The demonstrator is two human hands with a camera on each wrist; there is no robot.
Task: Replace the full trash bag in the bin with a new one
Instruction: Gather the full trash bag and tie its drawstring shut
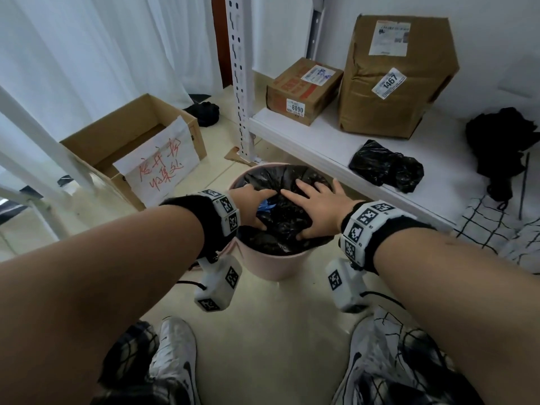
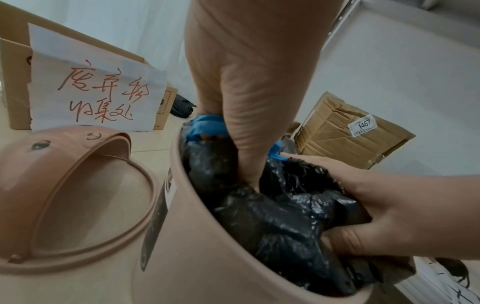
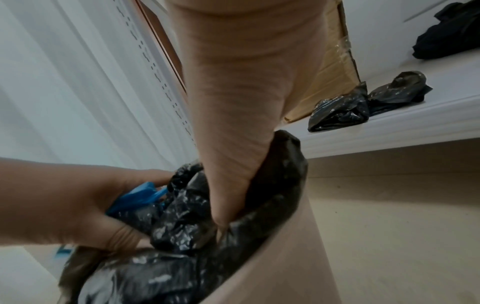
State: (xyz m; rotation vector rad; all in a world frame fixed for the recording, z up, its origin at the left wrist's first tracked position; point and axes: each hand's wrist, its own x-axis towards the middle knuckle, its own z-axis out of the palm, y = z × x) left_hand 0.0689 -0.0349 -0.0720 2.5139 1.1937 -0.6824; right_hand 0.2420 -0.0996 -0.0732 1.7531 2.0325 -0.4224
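While both hands work inside pink bin, full black bag sits in bin; left hand, right hand fingers clamp gathered plastic, lift path straight up.

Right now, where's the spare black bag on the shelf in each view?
Head: spare black bag right of centre, on the white shelf.
Left wrist: not in view.
Right wrist: upper right, on the shelf edge.
Shared landmark: pink bin, with both hands inside.
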